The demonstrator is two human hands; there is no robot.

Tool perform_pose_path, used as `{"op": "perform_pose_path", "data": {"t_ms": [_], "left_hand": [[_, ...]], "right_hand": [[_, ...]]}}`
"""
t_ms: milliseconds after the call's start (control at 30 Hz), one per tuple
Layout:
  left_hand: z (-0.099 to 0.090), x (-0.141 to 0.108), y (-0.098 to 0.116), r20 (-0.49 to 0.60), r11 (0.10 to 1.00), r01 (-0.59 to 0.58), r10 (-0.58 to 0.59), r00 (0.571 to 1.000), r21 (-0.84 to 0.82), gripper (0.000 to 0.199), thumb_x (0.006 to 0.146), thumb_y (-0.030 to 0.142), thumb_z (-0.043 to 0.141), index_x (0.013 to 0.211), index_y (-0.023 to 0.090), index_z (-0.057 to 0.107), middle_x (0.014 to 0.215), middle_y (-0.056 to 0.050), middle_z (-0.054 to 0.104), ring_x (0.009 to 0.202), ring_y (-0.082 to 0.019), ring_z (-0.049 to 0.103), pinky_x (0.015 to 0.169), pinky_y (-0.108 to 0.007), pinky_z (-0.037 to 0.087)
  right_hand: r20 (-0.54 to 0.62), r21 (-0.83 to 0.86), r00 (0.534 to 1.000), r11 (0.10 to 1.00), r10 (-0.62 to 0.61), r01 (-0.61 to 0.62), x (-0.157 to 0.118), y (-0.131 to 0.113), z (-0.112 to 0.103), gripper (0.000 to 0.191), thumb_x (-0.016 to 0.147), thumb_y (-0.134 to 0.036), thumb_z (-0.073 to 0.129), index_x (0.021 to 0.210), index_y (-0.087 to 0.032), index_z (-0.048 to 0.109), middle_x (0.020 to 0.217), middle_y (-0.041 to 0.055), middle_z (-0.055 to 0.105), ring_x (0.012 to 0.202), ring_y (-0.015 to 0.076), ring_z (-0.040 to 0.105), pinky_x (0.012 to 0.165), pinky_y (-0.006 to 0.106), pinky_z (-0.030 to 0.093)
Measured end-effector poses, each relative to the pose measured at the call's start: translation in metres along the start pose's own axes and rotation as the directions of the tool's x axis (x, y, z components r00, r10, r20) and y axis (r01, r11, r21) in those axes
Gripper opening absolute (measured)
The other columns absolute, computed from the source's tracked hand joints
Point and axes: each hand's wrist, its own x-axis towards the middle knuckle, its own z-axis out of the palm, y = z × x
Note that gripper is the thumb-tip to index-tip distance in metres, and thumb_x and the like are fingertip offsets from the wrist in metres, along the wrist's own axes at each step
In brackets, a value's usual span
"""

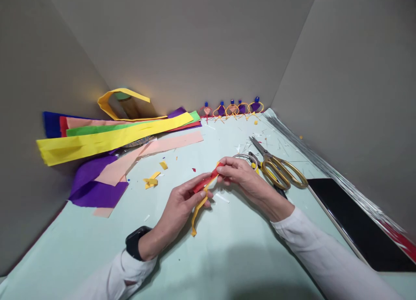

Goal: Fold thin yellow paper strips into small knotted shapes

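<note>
Near the middle of the table, both hands hold a small red strip of what looks like crepe paper (201, 185) together with a thin orange-yellow strip (196, 213). My left hand (177, 204) pinches their lower part between thumb and fingers. From its grip, the orange-yellow strip's loose end hangs down toward me. At the upper end, my right hand (242, 175) is closed on the red strip with thumb and forefinger. The orange-yellow strip also reaches up to these fingertips, which partly cover both ends.
Gold-handled scissors (282, 170) lie right of my right hand, near a dark tablet-like slab (360, 224) and a bundle of thin wires (328, 170). Colored strips (113, 137) are piled at left. Several small figures (232, 108) stand along the back wall. Orange scraps (151, 181) lie left of my hands.
</note>
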Motion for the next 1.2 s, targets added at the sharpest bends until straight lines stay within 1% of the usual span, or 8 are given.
{"op": "perform_pose_path", "data": {"t_ms": [100, 267, 400, 500, 600, 800, 1000, 1200], "left_hand": [[0.0001, -0.0006, 0.0035, -0.024, 0.998, -0.013, 0.015, 1.000, 0.065, 0.045, 0.085, 0.028, 0.068, 0.129, 0.019, 0.061, 0.085, -0.005, 0.073, 0.072, -0.016, 0.065, 0.079, -0.031, 0.052], [-0.0007, -0.0034, 0.0083, 0.019, 0.975, -0.116, 0.114, 0.993, 0.192, 0.042, 0.089, 0.031, 0.062, 0.130, 0.021, 0.056, 0.081, -0.003, 0.071, 0.074, -0.016, 0.065, 0.080, -0.031, 0.051], [-0.0010, -0.0034, 0.0101, 0.097, 0.981, -0.123, 0.109, 0.989, 0.149, 0.032, 0.089, 0.031, 0.062, 0.119, 0.022, 0.062, 0.082, -0.002, 0.066, 0.072, -0.016, 0.066, 0.077, -0.031, 0.051], [-0.0006, -0.0024, 0.0103, 0.123, 0.987, -0.108, 0.094, 0.988, 0.119, 0.024, 0.087, 0.032, 0.065, 0.107, 0.019, 0.068, 0.084, -0.003, 0.066, 0.072, -0.016, 0.066, 0.075, -0.030, 0.051], [-0.0001, -0.0018, 0.0100, 0.107, 0.990, -0.100, 0.089, 0.990, 0.102, 0.021, 0.087, 0.032, 0.064, 0.102, 0.017, 0.069, 0.081, -0.003, 0.067, 0.069, -0.016, 0.065, 0.073, -0.030, 0.051], [0.0006, -0.0024, 0.0100, 0.079, 0.991, -0.061, 0.051, 0.996, 0.119, 0.016, 0.087, 0.030, 0.064, 0.087, 0.014, 0.069, 0.071, -0.005, 0.068, 0.069, -0.017, 0.065, 0.074, -0.031, 0.051], [-0.0017, -0.0044, 0.0083, 0.112, 0.997, -0.048, 0.040, 0.993, 0.066, 0.023, 0.089, 0.034, 0.061, 0.090, 0.013, 0.070, 0.072, -0.007, 0.072, 0.070, -0.021, 0.068, 0.075, -0.034, 0.052], [0.0012, -0.0002, 0.0071, 0.020, 0.997, -0.015, 0.013, 1.000, 0.080, 0.013, 0.083, 0.027, 0.068, 0.084, 0.014, 0.069, 0.070, -0.005, 0.073, 0.063, -0.019, 0.069, 0.070, -0.033, 0.053]], "right_hand": [[0.032, 0.111, 0.998, 0.992, 0.055, -0.059, 0.0004, 0.0027, -0.0019, 0.016, 0.074, -0.030, 0.069, 0.077, -0.016, 0.061, 0.065, -0.0009, 0.062, 0.055, 0.0086, 0.048, 0.057, 0.023, 0.035], [0.034, 0.182, 0.999, 0.983, 0.017, -0.023, 0.0006, 0.0044, -0.0008, 0.012, 0.073, -0.025, 0.069, 0.073, -0.017, 0.060, 0.078, 0.0003, 0.064, 0.070, 0.0105, 0.054, 0.065, 0.022, 0.039], [0.072, 0.207, 0.997, 0.978, 0.026, -0.041, -0.0010, 0.0011, -0.0001, 0.013, 0.074, -0.025, 0.069, 0.074, -0.017, 0.059, 0.088, 0.0031, 0.069, 0.082, 0.0143, 0.061, 0.075, 0.025, 0.043], [0.101, 0.238, 0.994, 0.970, 0.029, -0.053, -0.0023, -0.0008, 0.0007, 0.015, 0.073, -0.026, 0.070, 0.074, -0.017, 0.057, 0.083, 0.0028, 0.069, 0.077, 0.0141, 0.061, 0.074, 0.027, 0.044], [0.125, 0.261, 0.992, 0.964, 0.023, -0.055, -0.0024, 0.0004, 0.0013, 0.015, 0.075, -0.025, 0.070, 0.075, -0.017, 0.058, 0.080, 0.0024, 0.069, 0.072, 0.0126, 0.060, 0.071, 0.025, 0.044], [0.087, 0.236, 0.996, 0.971, 0.013, -0.033, -0.0001, 0.0041, 0.0006, 0.013, 0.076, -0.024, 0.069, 0.075, -0.016, 0.059, 0.081, 0.0020, 0.069, 0.071, 0.0110, 0.059, 0.070, 0.024, 0.044], [0.074, 0.200, 0.997, 0.979, 0.024, -0.038, -0.0005, 0.0021, 0.0022, 0.015, 0.074, -0.026, 0.069, 0.074, -0.016, 0.059, 0.081, 0.0022, 0.069, 0.068, 0.0103, 0.057, 0.069, 0.024, 0.043], [0.050, 0.143, 0.998, 0.990, -0.025, 0.018, 0.0002, 0.0030, 0.0031, 0.012, 0.077, -0.026, 0.067, 0.076, -0.017, 0.060, 0.079, 0.0001, 0.067, 0.070, 0.0103, 0.057, 0.069, 0.023, 0.042]]}}
